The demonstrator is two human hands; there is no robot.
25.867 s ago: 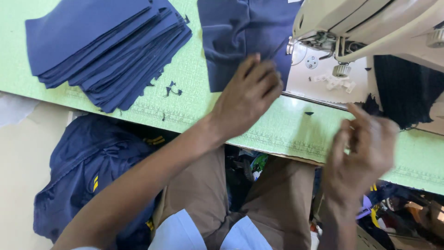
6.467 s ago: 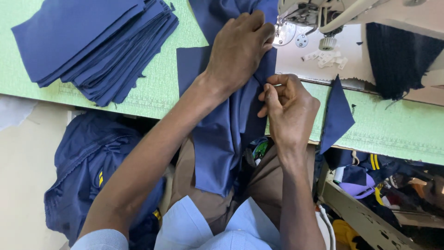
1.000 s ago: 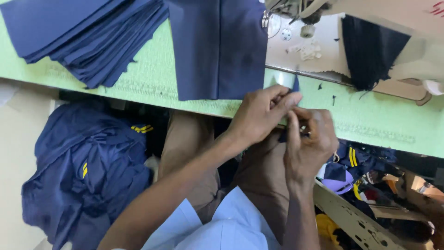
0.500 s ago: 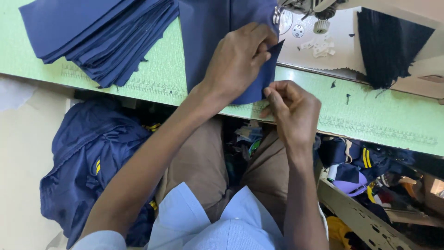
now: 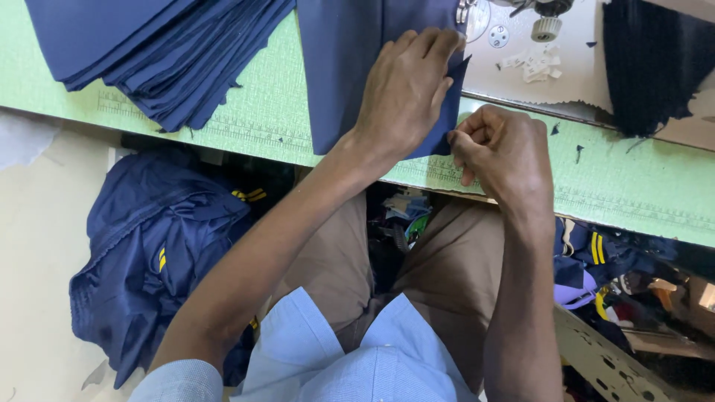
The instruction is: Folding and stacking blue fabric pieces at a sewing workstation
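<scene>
My left hand (image 5: 406, 93) now lies flat, fingers spread, on the navy fabric panel (image 5: 357, 67) at the near edge of the green tabletop (image 5: 283, 119); half a second ago it was curled over that edge, so I judge the panel is being smoothed toward the sewing machine foot (image 5: 547, 26) just beyond it. My right hand (image 5: 503, 152) has its fingertips pinched together on the panel's lower right corner, as before. I count one panel under my hands, one stack of navy cut pieces (image 5: 160, 52) well apart at the upper left, one dark cloth (image 5: 655, 63) at the right, and one heap of navy garments (image 5: 156, 253) below the tabletop
</scene>
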